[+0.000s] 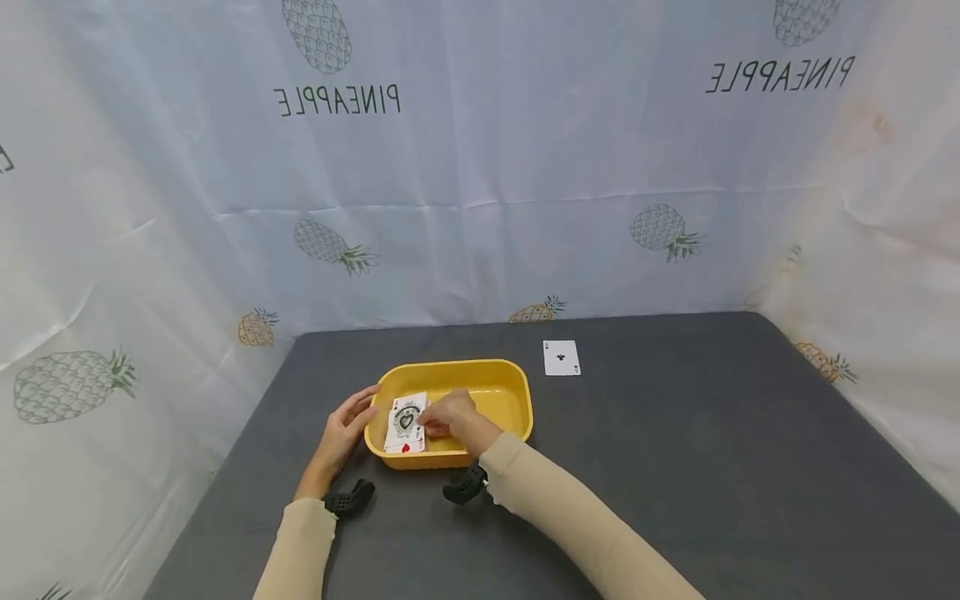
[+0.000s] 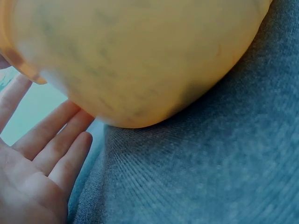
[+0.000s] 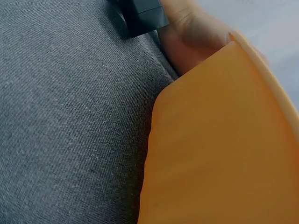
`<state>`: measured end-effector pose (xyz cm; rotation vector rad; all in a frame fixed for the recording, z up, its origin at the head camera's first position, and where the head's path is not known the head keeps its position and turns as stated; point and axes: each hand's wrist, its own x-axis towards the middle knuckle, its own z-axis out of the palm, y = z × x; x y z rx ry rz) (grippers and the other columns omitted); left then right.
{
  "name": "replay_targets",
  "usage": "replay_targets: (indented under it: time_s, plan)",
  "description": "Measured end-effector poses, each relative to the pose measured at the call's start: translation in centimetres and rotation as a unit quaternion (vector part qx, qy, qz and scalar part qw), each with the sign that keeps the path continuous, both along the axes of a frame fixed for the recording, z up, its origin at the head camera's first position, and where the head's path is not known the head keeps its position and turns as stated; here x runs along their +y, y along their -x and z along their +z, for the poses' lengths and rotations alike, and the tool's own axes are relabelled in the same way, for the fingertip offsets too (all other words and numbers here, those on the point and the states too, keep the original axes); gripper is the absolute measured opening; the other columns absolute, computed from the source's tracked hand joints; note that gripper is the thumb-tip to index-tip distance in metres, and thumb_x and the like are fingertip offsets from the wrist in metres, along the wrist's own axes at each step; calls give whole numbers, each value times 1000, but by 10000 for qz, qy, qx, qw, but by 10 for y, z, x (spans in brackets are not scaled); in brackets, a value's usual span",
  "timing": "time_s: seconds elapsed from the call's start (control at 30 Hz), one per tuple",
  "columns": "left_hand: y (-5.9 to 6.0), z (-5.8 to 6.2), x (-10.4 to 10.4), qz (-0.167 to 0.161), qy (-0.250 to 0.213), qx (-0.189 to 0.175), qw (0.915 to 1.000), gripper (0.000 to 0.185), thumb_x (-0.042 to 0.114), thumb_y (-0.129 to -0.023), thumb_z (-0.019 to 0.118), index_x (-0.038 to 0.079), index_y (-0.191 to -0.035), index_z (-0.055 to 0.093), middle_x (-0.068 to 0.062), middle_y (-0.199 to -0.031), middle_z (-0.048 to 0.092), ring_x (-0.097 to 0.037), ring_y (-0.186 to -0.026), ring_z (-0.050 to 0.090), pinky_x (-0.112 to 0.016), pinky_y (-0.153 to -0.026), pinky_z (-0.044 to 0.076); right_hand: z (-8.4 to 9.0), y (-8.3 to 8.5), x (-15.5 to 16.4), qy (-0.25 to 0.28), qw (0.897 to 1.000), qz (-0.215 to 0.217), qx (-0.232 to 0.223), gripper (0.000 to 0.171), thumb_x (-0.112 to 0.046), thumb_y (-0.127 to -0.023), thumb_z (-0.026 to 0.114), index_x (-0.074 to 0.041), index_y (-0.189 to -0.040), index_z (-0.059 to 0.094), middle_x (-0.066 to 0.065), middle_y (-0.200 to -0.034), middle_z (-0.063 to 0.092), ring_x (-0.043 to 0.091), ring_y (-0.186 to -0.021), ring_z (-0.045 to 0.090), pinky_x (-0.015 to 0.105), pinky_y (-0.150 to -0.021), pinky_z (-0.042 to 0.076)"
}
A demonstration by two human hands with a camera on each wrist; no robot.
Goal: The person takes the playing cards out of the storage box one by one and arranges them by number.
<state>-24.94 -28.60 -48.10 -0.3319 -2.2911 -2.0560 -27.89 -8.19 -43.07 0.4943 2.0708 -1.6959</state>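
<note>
1. A yellow tub (image 1: 495,392) sits on the grey surface (image 1: 675,467), towards its left side and close to the person.
2. The right hand (image 1: 448,414) reaches over the tub's near rim, fingers curled, and pinches the right edge of a few playing cards (image 1: 406,423).
3. The cards stand tilted against the left inner wall of the tub. The front one is an ace with a large dark emblem, and a red heart shows on the card beneath it at the lower edge.
4. The left hand (image 1: 347,429) lies against the outside of the tub's left end with fingers straight and relaxed, holding nothing. Its fingertips touch the rim.
5. In the left wrist view the fingers (image 2: 51,140) are stretched out beside the rounded yellow wall (image 2: 140,60), at the point where the tub meets the grey cloth.
6. The right wrist view shows only the tub's outer wall (image 3: 219,149), the grey cloth and a part of the other hand behind the rim. The cards are hidden there.
7. A single card, the ace of clubs (image 1: 562,357), lies face up and flat on the surface, beyond the tub's far right corner and apart from it.
8. A white sheet printed with pineapples (image 1: 480,167) hangs behind and at both sides.
</note>
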Motion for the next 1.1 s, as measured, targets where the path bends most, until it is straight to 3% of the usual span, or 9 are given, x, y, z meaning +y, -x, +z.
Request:
replay_targets:
  time_s: [0.23,0.47,0.7,0.87,1.1]
  plan:
    - [-1,4,-5,12,9,62,10000,48,14,-100,50,-6,-142,39,21,-121,58,8,-108,59,-11,-87,49,5,-4,-4,307,9995,15,24,14,5,-75,74,2,-80,62,3,-53,56,8,-39,52,17,-42,47]
    - [-6,6,-7,96,-8,57,9999,48,14,-100,50,-8,-142,38,24,-117,59,9,-107,59,-10,-86,49,2,0,-5,-242,9996,155,-44,9,4,-73,76,4,-75,67,6,-50,59,11,-39,56,22,-42,49]
    - [-7,2,-5,-122,-188,100,9997,48,11,-100,49,-11,-141,36,20,-121,60,7,-109,59,-11,-87,50,3,-3,3,-410,9988,237,-122,11,0,-73,79,4,-77,69,16,-70,73,12,-39,57,23,-42,50]
    - [-5,2,-3,-141,-211,145,9996,47,11,-100,49,-9,-141,38,20,-121,60,7,-110,59,-11,-88,49,8,-4,13,-190,9994,233,-157,13,-2,-76,77,6,-85,72,14,-68,73,11,-40,58,21,-43,49]
    - [0,4,4,-81,-162,-36,9998,49,12,-99,51,-8,-142,38,20,-121,59,6,-112,58,-12,-90,49,12,-2,28,731,9966,181,-330,16,5,-81,69,11,-96,68,7,-54,58,12,-43,58,21,-45,51]
